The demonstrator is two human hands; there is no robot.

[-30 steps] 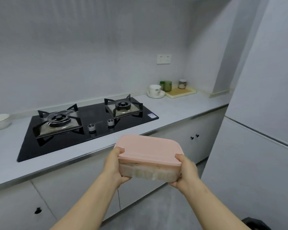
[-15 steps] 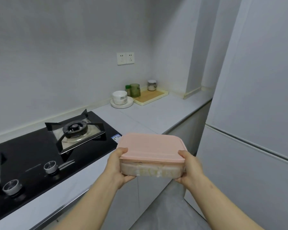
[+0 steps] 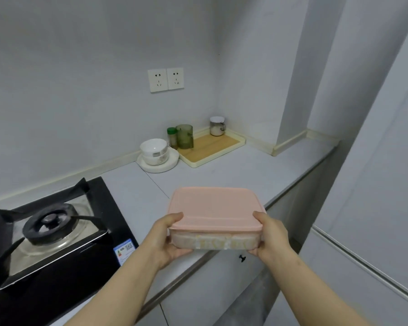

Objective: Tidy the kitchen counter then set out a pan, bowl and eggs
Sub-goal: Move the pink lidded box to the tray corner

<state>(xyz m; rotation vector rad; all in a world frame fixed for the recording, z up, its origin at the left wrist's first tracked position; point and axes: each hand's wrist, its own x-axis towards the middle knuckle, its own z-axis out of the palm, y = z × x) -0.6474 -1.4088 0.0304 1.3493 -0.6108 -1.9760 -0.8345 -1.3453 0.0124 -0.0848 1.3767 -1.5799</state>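
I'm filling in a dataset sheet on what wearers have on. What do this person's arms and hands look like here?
The left hand and right hand are bare: no gloves, rings or watch visible. The left forearm and right forearm are bare too, with no sleeve or wristband in view.

Frosted wall of the lidded box (image 3: 214, 208) is blurring its contents: pale yellowish shapes only, not identifiable. The box is covering most of the fingers (image 3: 183, 251) of the left hand (image 3: 167, 238) and right hand (image 3: 271, 238). Left and bottom edges are cutting off the hob (image 3: 57, 267); its label (image 3: 125, 250) is showing too small to read. The green cup (image 3: 185, 136) is partly hiding the green-capped bottle (image 3: 171, 132). The right edge is cropping the fridge (image 3: 375, 231). White contents of the jar (image 3: 217, 127) are staying unidentifiable.
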